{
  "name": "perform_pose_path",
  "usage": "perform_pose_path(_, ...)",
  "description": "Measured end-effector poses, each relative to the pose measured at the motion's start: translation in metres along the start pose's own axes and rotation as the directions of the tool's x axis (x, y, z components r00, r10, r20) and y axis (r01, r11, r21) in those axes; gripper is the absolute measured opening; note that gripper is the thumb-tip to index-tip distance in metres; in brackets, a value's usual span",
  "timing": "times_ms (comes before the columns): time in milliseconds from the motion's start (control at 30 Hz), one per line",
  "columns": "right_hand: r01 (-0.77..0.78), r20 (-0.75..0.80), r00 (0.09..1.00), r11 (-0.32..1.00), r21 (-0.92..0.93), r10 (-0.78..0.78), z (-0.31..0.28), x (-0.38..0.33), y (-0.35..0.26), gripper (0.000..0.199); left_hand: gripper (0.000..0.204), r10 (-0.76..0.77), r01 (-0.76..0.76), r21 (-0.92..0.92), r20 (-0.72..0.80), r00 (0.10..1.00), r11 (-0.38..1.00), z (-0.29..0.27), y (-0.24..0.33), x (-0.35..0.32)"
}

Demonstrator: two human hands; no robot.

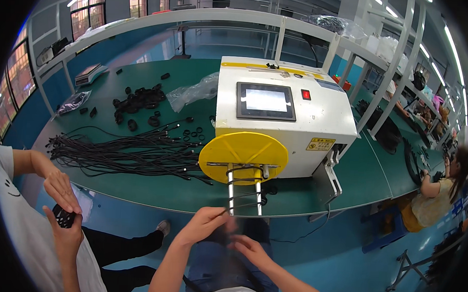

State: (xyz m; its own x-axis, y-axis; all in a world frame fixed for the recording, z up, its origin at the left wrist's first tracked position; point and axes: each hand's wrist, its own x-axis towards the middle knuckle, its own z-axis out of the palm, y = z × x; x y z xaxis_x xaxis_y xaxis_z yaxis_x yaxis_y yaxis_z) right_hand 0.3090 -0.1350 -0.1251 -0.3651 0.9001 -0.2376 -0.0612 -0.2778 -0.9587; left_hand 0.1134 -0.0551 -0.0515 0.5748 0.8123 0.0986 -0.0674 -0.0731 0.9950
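A white winding machine (292,133) with a yellow disc (244,149) stands at the table's near edge. Two metal rods (259,199) stick out from the disc toward me. Around them runs a black cable (245,204) in a few loose turns. My left hand (203,225) is closed just left of the rod ends, pinching this cable. Below the rods, my right hand (251,252) has bent fingers close to the left one. Motion smears the space between both hands, so whether the right fingers grip anything is hidden.
Many black cables (124,151) lie in a bundle on the green table (195,71), with a pile of black rings (136,101) behind. At left another person's hand (59,190) holds a dark object. Another person (435,191) sits at the right. A metal frame (177,17) spans behind.
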Motion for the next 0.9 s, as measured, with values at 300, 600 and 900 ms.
perform_pose_path(300, 0.211, -0.225, 0.956, 0.974, 0.078, -0.189, -0.054, 0.015, -0.033, 0.029, 0.027, -0.137, -0.135, 0.618, 0.372, 0.918, 0.774, 0.087, 0.021, -0.009)
perform_pose_path(600, 0.316, 0.196, 0.944, 0.902, -0.295, -0.267, 0.03, 0.05, -0.04, 0.071, 0.023, -0.174, 0.206, -0.039, -0.697, 0.696, 0.978, -0.046, -0.048, -0.08)
perform_pose_path(900, 0.054, 0.407, 0.798, 0.726, 0.686, -0.444, 0.041, -0.014, -0.119, 0.069, 0.022, 0.237, -0.259, -0.01, 0.439, 0.867, 0.966, -0.025, 0.052, -0.112)
